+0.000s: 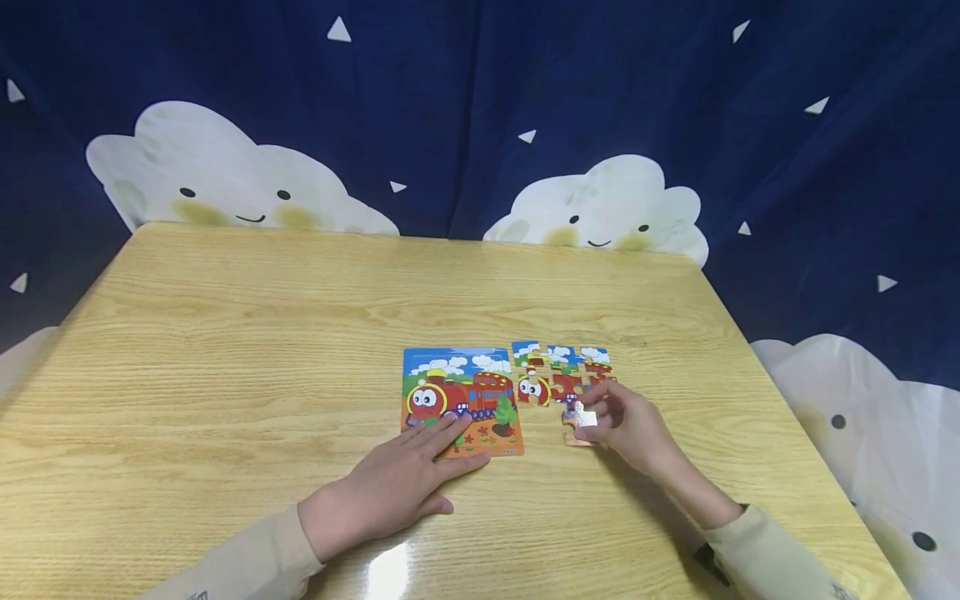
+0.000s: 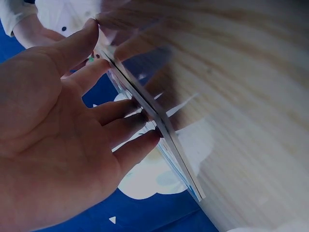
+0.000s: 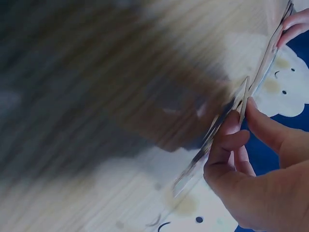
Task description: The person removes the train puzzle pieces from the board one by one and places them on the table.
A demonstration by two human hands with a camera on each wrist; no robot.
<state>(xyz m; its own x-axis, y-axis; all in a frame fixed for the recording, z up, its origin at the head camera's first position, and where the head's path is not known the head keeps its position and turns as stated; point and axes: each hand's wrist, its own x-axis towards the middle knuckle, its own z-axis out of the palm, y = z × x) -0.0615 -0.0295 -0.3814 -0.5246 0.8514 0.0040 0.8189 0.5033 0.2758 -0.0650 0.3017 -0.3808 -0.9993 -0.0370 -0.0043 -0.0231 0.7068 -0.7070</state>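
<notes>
A square picture board (image 1: 491, 383) printed with a red cartoon train lies flat on the wooden table. My left hand (image 1: 397, 483) rests on its lower left part, fingers straight and spread; the left wrist view shows the fingertips at the board's edge (image 2: 161, 121). Right of the board, several jigsaw pieces (image 1: 566, 387) with matching train parts lie in loose rows. Between thumb and fingers, my right hand (image 1: 630, 425) pinches a jigsaw piece (image 1: 585, 417), tilted and shiny with glare. Another piece (image 1: 577, 439) lies partly under it. The right wrist view shows the held piece (image 3: 245, 99) edge-on.
The light wooden table (image 1: 225, 333) extends around the board on all sides. Behind it hangs a dark blue cloth (image 1: 435, 100) with white triangles and smiling clouds, which also shows beyond the right table edge.
</notes>
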